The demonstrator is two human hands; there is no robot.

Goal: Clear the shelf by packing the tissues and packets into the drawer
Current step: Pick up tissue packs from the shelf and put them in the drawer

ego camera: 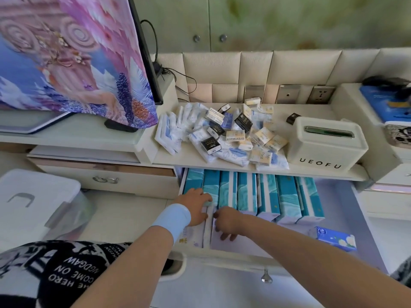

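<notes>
Working in the near-left corner of the drawer (244,256), wedging white packs (196,237) in just near of the teal packs (269,196). Laying the left hand (194,207) across the near ends of the leftmost teal packs, fingers fairly straight and close together, probably bracing that row against toppling. Curling the right hand (226,223) down over a flat white pack, fingers bent with the tips pressing on its top; not showing whether clamping or only pushing. Squeezing one thin white pack on edge between the two hands, long axis running near to far, matching the teal row.

Keeping the teal packs standing on their long edges, side by side from left to right, each pointing near to far, likely saving width for more. Leaving a blue pack (335,238) lying flat at the near right of the drawer, long axis running roughly left to right, slightly skewed.

Not yet touching the packets (235,134) on the shelf (311,107), heaped loosely far of the drawer, pointing every way, just left of the box (327,143). Judging the task far from done, with that whole heap needing moving.
</notes>
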